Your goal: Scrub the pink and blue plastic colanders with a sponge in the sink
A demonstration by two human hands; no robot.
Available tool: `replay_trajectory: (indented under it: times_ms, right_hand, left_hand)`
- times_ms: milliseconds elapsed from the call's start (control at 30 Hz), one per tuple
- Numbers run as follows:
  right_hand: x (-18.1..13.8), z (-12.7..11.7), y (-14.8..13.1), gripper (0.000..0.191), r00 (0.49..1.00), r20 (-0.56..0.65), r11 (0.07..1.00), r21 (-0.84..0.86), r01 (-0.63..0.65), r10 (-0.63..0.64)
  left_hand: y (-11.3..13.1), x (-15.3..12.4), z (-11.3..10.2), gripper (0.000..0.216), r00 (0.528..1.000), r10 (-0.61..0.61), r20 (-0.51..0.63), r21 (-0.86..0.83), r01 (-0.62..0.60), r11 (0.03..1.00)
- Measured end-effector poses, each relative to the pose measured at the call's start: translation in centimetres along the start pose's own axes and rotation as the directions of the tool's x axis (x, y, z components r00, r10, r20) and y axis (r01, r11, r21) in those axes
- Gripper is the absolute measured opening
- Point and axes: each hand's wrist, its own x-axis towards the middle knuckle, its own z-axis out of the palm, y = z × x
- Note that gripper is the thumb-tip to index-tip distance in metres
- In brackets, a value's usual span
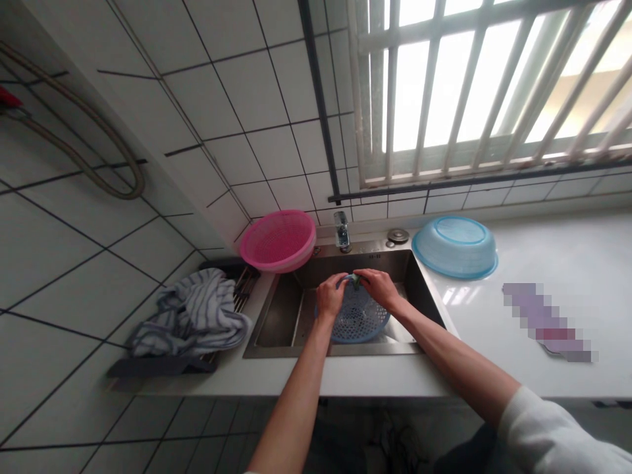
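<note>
A blue plastic colander (359, 319) is held over the steel sink (281, 316). My left hand (330, 296) grips its left rim with the fingers curled. My right hand (379, 286) is closed on a small green scrubbing pad (354, 280), which is pressed against the far rim of the colander. Both hands are just below the faucet (341, 232).
A pink colander (278, 240) sits at the sink's left rear corner. An upturned blue basin (455, 246) lies on the white counter (543, 263) to the right. A striped towel (192, 313) lies on a rack to the left. A barred window (484, 85) is above.
</note>
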Motion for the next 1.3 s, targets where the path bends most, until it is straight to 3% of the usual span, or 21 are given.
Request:
replay_trajectory:
  times_ms: [167, 267, 400, 467, 633, 867, 1033, 1100, 1200, 1300]
  right_hand:
    - [0.1, -0.9, 1.9, 0.042, 0.986, -0.089, 0.99, 0.012, -0.141, 0.141]
    - [0.0, -0.7, 1.6, 0.043, 0.989, -0.09, 0.993, -0.009, -0.12, 0.119]
    - [0.1, 0.1, -0.1, 0.045, 0.999, -0.015, 0.999, -0.009, 0.041, -0.041]
    - [0.2, 0.0, -0.1, 0.045, 0.999, 0.0, 0.999, -0.01, 0.046, -0.046]
    - [0.3, -1.2, 1.6, 0.044, 0.992, -0.077, 0.994, -0.028, -0.102, 0.099]
    - [0.2, 0.0, -0.1, 0.043, 1.0, 0.014, 0.997, -0.074, 0.013, -0.012]
    - [0.4, -1.3, 1.2, 0.043, 0.997, -0.037, 0.995, -0.064, -0.071, 0.069]
    - [0.4, -1.7, 1.8, 0.042, 0.991, -0.073, 0.992, -0.054, -0.114, 0.11]
    - [0.2, -1.5, 1.7, 0.042, 0.989, -0.094, 0.991, -0.048, -0.122, 0.117]
    - [0.1, -0.8, 0.7, 0.042, 0.998, -0.018, 0.997, -0.06, -0.056, 0.055]
  left_hand:
    - [-0.9, 0.1, -0.5, 0.02, 0.97, -0.153, -0.187, 0.006, 0.157, 0.988]
    - [-0.6, 0.1, 0.0, 0.019, 0.986, -0.109, -0.128, -0.018, 0.108, 0.994]
    - [-0.1, 0.0, 0.4, 0.018, 0.999, -0.01, -0.033, -0.033, 0.009, 0.999]
    - [-0.3, 0.0, 0.0, 0.018, 0.997, -0.026, -0.072, -0.016, 0.025, 1.0]
    - [-0.9, 0.2, -0.8, 0.019, 0.962, -0.132, -0.24, -0.001, 0.136, 0.991]
    - [-0.1, 0.0, 0.2, 0.017, 0.999, 0.012, -0.045, 0.005, -0.012, 1.0]
    - [-1.3, 0.2, -0.8, 0.02, 0.969, -0.147, -0.197, 0.03, 0.156, 0.987]
    - [-1.6, 0.3, -0.9, 0.023, 0.965, -0.16, -0.207, 0.04, 0.172, 0.984]
    - [-1.3, 0.4, -0.3, 0.025, 0.986, -0.105, -0.127, 0.023, 0.109, 0.994]
    - [-0.7, 0.4, 0.2, 0.022, 1.0, -0.016, 0.009, -0.026, 0.016, 1.0]
